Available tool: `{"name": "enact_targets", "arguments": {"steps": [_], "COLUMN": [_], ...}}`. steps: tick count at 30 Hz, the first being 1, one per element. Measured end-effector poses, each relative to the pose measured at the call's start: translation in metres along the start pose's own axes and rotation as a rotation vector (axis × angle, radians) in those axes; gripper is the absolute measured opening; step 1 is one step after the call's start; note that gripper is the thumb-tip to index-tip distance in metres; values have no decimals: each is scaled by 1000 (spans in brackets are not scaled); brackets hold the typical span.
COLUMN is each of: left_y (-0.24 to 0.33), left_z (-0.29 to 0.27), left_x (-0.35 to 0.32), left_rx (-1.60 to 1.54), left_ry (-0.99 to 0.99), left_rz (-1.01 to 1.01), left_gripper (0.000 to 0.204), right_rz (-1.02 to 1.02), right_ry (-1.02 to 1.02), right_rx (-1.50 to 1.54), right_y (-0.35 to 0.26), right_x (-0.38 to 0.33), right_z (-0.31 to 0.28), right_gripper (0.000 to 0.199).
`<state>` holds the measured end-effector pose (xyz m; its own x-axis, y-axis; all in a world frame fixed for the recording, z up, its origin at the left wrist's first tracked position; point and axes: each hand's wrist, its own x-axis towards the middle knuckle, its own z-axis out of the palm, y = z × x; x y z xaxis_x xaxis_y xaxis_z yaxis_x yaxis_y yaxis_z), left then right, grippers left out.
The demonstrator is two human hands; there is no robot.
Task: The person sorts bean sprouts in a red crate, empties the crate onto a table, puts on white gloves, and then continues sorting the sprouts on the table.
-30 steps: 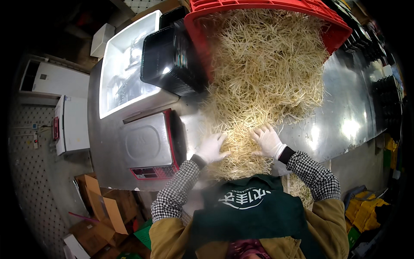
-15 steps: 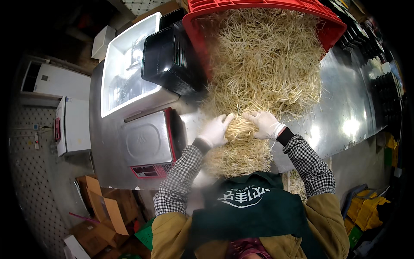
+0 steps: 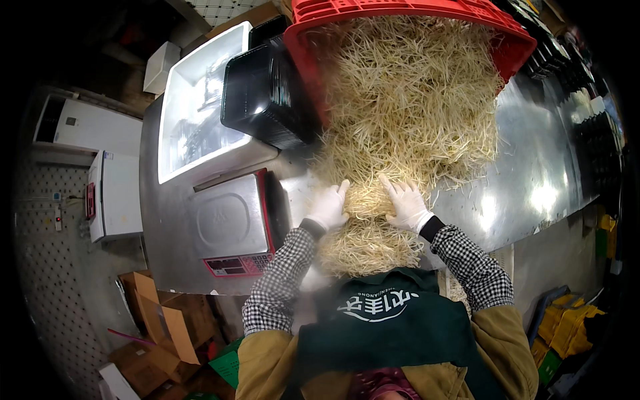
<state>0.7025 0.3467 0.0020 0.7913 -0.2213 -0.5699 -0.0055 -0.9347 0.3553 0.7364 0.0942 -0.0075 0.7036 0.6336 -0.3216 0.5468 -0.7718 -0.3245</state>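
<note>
Pale bean sprouts (image 3: 413,100) spill in a thick heap out of a tipped red crate (image 3: 400,9) toward me. A smaller clump of sprouts (image 3: 368,200) lies between my white-gloved hands at the near end of the heap. My left hand (image 3: 328,207) rests against the clump's left side, fingers stretched forward. On the other side, my right hand (image 3: 408,205) touches the clump with its fingers extended and spread apart. Another mound of sprouts (image 3: 370,250) sits nearer to me, just beyond my dark green apron (image 3: 393,333).
Left of the sprouts, a flat weighing scale (image 3: 230,217) stands on the metal table (image 3: 167,253). Behind it are a white foam box (image 3: 203,157) with clear plastic inside and a stack of black trays (image 3: 257,93). Cardboard boxes (image 3: 160,320) lie on the floor at lower left.
Both hands have drawn slightly toward me, and their fingers have straightened. The clump between them looks more separate from the main heap.
</note>
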Motion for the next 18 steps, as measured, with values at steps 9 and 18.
{"name": "enact_targets", "arguments": {"steps": [9, 18], "left_y": [14, 18], "left_z": [35, 30], "left_x": [8, -3], "left_rx": [229, 249], "left_ry": [270, 186], "left_rz": [116, 181], "left_gripper": [70, 81], "right_rz": [-23, 12], "right_ry": [183, 162], "right_rx": [-211, -97], "right_y": [13, 51], "right_x": [3, -59], "right_z": [37, -83], "right_gripper": [94, 79]}}
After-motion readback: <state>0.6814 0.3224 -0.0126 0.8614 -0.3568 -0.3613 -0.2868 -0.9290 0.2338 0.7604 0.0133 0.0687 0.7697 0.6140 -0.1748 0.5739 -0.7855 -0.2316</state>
